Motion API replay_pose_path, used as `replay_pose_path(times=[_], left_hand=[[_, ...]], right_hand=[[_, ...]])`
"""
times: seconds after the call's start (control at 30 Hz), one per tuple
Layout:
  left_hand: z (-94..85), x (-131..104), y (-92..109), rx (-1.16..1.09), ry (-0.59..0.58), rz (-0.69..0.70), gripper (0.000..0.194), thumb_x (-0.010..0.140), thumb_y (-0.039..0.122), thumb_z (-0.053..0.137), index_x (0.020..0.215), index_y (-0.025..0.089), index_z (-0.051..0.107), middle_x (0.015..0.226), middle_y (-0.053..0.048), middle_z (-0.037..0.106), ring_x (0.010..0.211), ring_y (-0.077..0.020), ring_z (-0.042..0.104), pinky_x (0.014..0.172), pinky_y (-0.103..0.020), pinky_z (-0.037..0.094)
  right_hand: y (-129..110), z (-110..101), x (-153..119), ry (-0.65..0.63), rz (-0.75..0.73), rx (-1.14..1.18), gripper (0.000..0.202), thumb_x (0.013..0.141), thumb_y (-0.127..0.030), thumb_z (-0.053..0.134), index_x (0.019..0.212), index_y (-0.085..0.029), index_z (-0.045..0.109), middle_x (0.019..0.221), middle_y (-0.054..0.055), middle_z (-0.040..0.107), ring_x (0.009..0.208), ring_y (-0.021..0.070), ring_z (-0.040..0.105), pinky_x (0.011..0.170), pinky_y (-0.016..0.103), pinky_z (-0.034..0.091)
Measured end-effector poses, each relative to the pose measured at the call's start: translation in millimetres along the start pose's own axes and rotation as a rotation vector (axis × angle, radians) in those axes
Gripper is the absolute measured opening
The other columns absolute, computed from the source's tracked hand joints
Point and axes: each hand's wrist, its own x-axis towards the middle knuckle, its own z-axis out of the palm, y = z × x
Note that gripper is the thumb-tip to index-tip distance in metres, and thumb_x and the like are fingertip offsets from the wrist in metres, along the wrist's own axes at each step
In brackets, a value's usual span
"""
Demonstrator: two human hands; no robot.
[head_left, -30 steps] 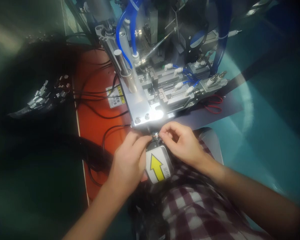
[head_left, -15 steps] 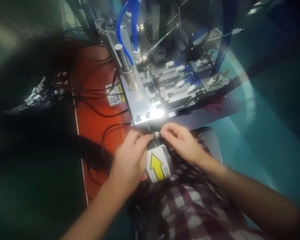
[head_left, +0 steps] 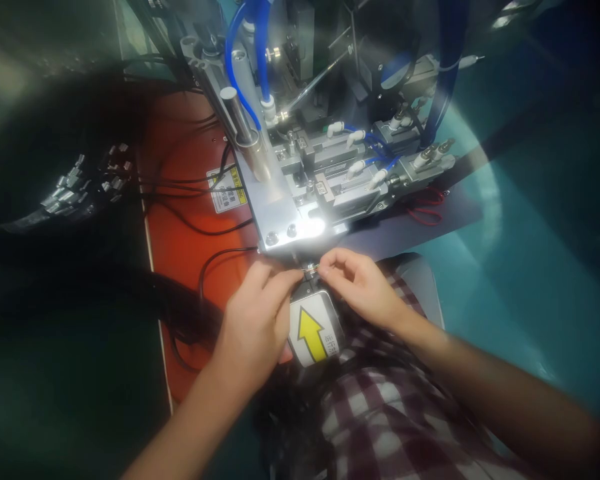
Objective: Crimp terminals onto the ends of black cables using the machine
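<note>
My left hand (head_left: 257,320) pinches one end of a tiny, thin wire-like piece (head_left: 305,270) between thumb and forefinger. The other end meets the closed fingertips of my right hand (head_left: 363,287). The piece lies across a small metal fixture (head_left: 311,271) just below the bright front plate (head_left: 300,230) of a machine. Its exact kind is too small to make out. Right under the fixture sits a rounded housing with a white label and a yellow arrow (head_left: 311,333), beside my left wrist.
Behind my hands stands the machine with metal slides (head_left: 347,200), a round post (head_left: 250,150) and blue air tubes (head_left: 263,60). Black cables (head_left: 180,183) cross the orange surface (head_left: 180,267). On the left, a dark area holds a pile of shiny small metal parts (head_left: 70,187).
The whole view has shifted slightly, so the machine appears a little further left. Both hands keep their pinch at the fixture, almost still.
</note>
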Motion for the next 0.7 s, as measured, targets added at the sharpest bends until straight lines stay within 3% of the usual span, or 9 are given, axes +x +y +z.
replay_pose_path(times=[0.37, 0.53, 0.7], left_hand=[[-0.1, -0.3, 0.0, 0.0, -0.004, 0.012, 0.025, 0.087, 0.002, 0.05, 0.1, 0.014, 0.067, 0.089, -0.004, 0.058, 0.078, -0.0106, 0.059, 0.066, -0.018, 0.049], [-0.2, -1.0, -0.1, 0.008, -0.005, 0.004, 0.024, 0.086, 0.002, 0.053, 0.099, 0.013, 0.068, 0.089, -0.003, 0.058, 0.078, -0.0097, 0.059, 0.065, -0.016, 0.047], [-0.2, -0.2, 1.4, 0.015, 0.014, 0.026, 0.022, 0.086, 0.002, 0.053, 0.099, 0.011, 0.069, 0.092, -0.004, 0.06, 0.079, -0.0092, 0.059, 0.065, -0.016, 0.047]], right_hand=[[3.2, 1.8, -1.2, 0.036, -0.056, -0.076, 0.01, 0.088, -0.025, 0.054, 0.082, -0.018, 0.058, 0.08, 0.001, 0.06, 0.072, 0.014, 0.056, 0.067, 0.026, 0.047], [-0.1, -1.3, -3.6, 0.119, -0.132, -0.136, 0.007, 0.085, -0.022, 0.06, 0.089, -0.018, 0.063, 0.083, 0.002, 0.064, 0.065, 0.0118, 0.055, 0.062, 0.025, 0.046], [-3.6, 0.9, -1.6, 0.112, -0.168, -0.147, 0.008, 0.086, -0.021, 0.058, 0.08, -0.017, 0.061, 0.077, 0.001, 0.062, 0.065, 0.0123, 0.055, 0.061, 0.025, 0.046]])
